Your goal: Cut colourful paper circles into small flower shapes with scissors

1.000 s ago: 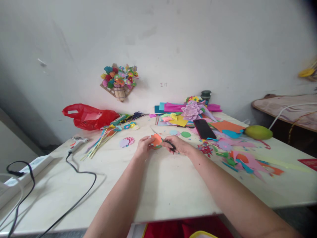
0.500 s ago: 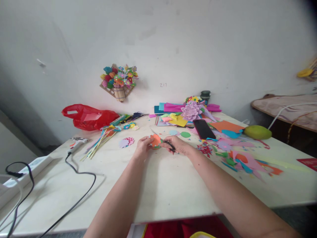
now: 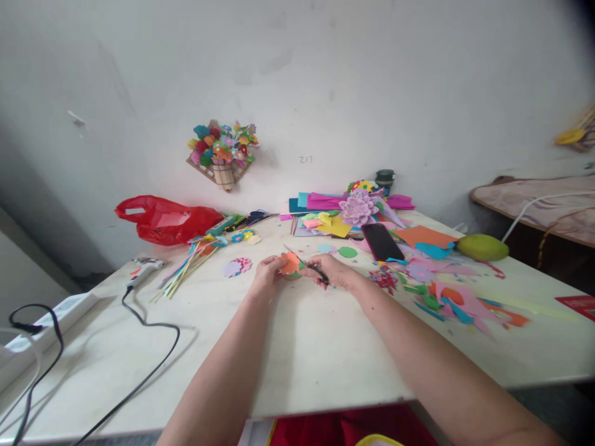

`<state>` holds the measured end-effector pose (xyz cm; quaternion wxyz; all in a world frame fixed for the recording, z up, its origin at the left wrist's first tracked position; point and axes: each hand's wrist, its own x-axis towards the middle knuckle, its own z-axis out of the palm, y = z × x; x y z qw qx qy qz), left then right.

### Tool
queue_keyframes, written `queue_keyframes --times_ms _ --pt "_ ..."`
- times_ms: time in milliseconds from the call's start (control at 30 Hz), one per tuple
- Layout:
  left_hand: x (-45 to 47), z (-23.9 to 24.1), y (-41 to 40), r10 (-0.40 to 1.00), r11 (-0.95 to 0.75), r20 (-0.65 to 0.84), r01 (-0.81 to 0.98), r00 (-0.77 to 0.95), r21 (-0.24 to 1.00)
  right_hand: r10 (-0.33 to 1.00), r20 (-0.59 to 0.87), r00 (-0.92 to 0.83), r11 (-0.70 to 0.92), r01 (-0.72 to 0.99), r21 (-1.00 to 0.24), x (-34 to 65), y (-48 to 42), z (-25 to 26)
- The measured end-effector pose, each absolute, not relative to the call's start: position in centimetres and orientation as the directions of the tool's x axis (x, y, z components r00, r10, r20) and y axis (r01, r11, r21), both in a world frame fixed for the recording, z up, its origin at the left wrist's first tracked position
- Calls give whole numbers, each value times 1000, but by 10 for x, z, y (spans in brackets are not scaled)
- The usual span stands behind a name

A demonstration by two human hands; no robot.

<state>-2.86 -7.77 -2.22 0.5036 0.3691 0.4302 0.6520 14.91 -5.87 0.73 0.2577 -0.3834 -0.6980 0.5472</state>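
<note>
Between my hands is an orange scalloped flower cutout (image 3: 290, 263), with a bit of green showing along its edge. My left hand (image 3: 268, 275) pinches the cutout at its left side. In my right hand (image 3: 331, 271) is a pair of scissors (image 3: 318, 271) with black handles; the blades point up and left, at the cutout's right edge. Left of my hands lie pink and lilac scalloped cutouts (image 3: 237, 267). A green oval piece (image 3: 347, 252) and a pale blue one (image 3: 326, 248) rest beyond my right hand.
A phone (image 3: 383, 242), coloured scraps (image 3: 458, 303) and a green mango-like object (image 3: 483, 247) are on the right. To the left are a red plastic bag (image 3: 170, 220), thin sticks (image 3: 188, 272), a glue gun (image 3: 145, 271) with its black cord, and a power strip (image 3: 58, 319).
The scissors' blades have shifted slightly at the orange cutout, and the cutout appears turned a little. Both hands stay in nearly the same place.
</note>
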Motion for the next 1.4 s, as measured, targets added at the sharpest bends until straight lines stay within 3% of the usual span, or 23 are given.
queue_keyframes --times_ms 500,833,967,1133,1400 --pt "-32 -24 -76 973 -138 72 -301 -221 944 837 -64 -544 94 257 -962 150 -57 6" --pt "-30 -23 -81 997 -55 64 -210 36 976 910 90 -405 118 45 -992 156 -40 -2" --pt "-26 -25 -82 989 -49 75 -192 129 980 886 139 -443 125 -62 -990 154 -44 1" --pt "-22 -26 -83 977 -7 40 -154 210 988 836 178 -518 162 -77 -984 150 -48 -1" --pt "-23 -23 -83 989 -65 81 -131 124 989 873 141 -467 137 -43 -990 147 -45 -6"
